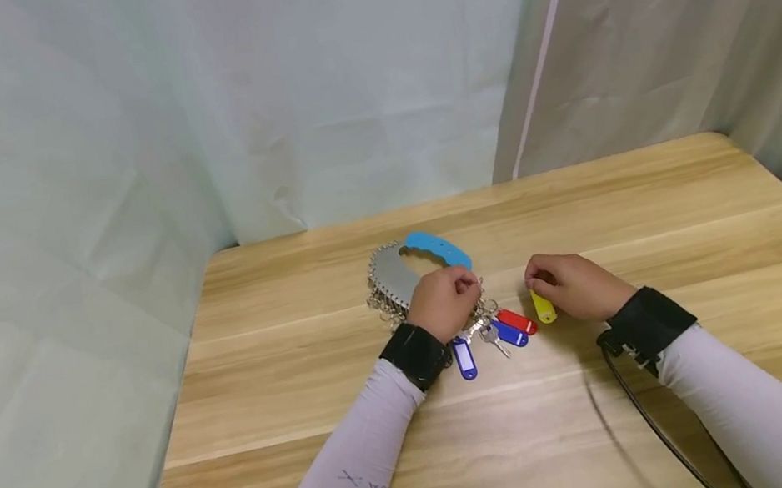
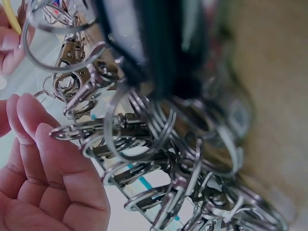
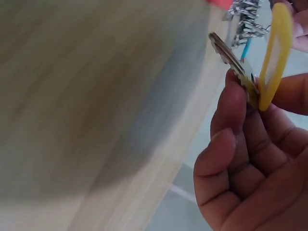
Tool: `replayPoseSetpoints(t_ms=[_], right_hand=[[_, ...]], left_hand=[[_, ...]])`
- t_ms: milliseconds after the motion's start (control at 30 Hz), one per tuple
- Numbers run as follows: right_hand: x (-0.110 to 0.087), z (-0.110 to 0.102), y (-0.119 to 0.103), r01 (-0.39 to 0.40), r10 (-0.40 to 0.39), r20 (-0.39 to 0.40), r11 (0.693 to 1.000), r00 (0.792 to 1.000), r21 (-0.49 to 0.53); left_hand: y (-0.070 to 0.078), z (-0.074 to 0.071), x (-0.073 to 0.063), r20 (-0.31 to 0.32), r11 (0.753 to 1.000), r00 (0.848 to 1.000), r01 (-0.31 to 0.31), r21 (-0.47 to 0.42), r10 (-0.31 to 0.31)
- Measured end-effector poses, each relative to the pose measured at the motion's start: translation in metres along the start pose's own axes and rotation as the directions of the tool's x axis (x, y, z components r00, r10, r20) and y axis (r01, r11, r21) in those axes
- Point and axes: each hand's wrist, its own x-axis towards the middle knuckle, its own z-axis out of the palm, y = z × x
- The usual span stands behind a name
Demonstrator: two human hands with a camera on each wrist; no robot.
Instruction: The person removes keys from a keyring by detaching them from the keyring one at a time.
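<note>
In the head view, the left hand (image 1: 441,304) has its thumb and fingertips pressed together, pinching a small metal clasp (image 1: 480,281). Beyond and left of those fingers lies the grey plate (image 1: 392,271) with its blue handle (image 1: 439,248); a red tag (image 1: 516,321), two blue tags (image 1: 464,358) and a silver key (image 1: 501,342) lie nearer the person than the fingertips. The right hand (image 1: 582,283) pinches a yellow tag (image 1: 544,308), which hangs below its fingers.

In the left wrist view, the left fingers are curled just beside a row of rings and clasps (image 2: 120,127).

In the right wrist view, the yellow tag stands between thumb and fingers, with a key (image 3: 233,60) projecting past the fingertips.
</note>
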Motion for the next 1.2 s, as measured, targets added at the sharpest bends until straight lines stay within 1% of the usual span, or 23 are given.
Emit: replayPoseSetpoints(t_ms=[133, 300, 367, 500, 667, 800, 900, 1000, 1100, 1200], right_hand=[[-0.006, -0.004, 0.005, 0.012, -0.011, 0.035, 0.999, 0.999, -0.032], [-0.014, -0.008, 0.010, 0.051, -0.047, 0.077, 0.997, 0.996, -0.057], [-0.018, -0.009, 0.012, 0.057, -0.051, 0.088, 0.996, 0.995, -0.064], [-0.022, -0.013, 0.018, 0.045, -0.039, 0.095, 0.997, 0.995, -0.062], [-0.022, -0.016, 0.025, 0.023, -0.017, 0.076, 0.997, 0.997, -0.079], [-0.021, -0.018, 0.030, 0.022, -0.016, 0.054, 0.994, 0.998, -0.111], [-0.022, -0.019, 0.032, 0.015, -0.010, 0.044, 0.993, 0.999, -0.114], [-0.024, -0.018, 0.030, -0.012, 0.014, 0.023, 0.995, 1.000, -0.101], [-0.027, -0.015, 0.024, -0.041, 0.039, -0.022, 0.995, 0.999, -0.088], [-0.031, -0.012, 0.017, -0.037, 0.034, -0.054, 0.998, 0.998, -0.060]], left_hand=[[0.002, -0.002, 0.001, -0.005, 1.000, 1.000, 0.000, 0.009, 0.000], [0.004, -0.002, 0.001, -0.009, 1.000, 1.000, 0.001, 0.017, 0.000], [0.005, -0.002, 0.001, -0.009, 1.000, 1.000, -0.002, 0.020, 0.002], [0.005, -0.002, 0.000, -0.008, 1.000, 1.000, -0.004, 0.020, 0.004], [0.005, -0.004, -0.002, -0.009, 1.000, 1.000, 0.000, 0.031, 0.000], [0.005, -0.005, -0.004, -0.002, 0.999, 1.000, 0.009, 0.045, -0.009], [0.005, -0.006, -0.005, 0.001, 0.999, 1.000, 0.014, 0.052, -0.014], [0.005, -0.006, -0.006, 0.003, 0.998, 1.000, 0.017, 0.052, -0.018], [0.005, -0.006, -0.007, 0.007, 0.998, 1.000, 0.018, 0.054, -0.019], [0.005, -0.006, -0.008, 0.012, 0.998, 1.000, 0.021, 0.060, -0.022]])
